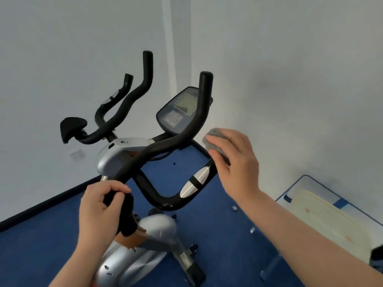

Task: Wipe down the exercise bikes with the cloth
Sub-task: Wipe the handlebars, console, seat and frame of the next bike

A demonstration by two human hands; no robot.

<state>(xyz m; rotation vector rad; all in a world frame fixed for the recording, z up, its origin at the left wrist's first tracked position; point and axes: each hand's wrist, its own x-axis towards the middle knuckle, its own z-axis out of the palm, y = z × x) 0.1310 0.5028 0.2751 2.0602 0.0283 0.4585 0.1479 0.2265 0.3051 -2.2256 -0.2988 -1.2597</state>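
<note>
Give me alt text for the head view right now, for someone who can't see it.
A person's right hand holds a grey cloth against the right end of an exercise bike's black handlebar, while the left hand grips the near part of the bar. The bike's console faces the camera; it stands on blue floor in a white-walled corner.

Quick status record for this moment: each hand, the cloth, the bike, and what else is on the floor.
left hand: grips the near black handlebar at its lower end
right hand: holds the grey cloth at the inner glossy bar
bike console: screen blank, untouched
floor: blue, small loose hardware lying on it
right edge: pale board on the floor
</note>
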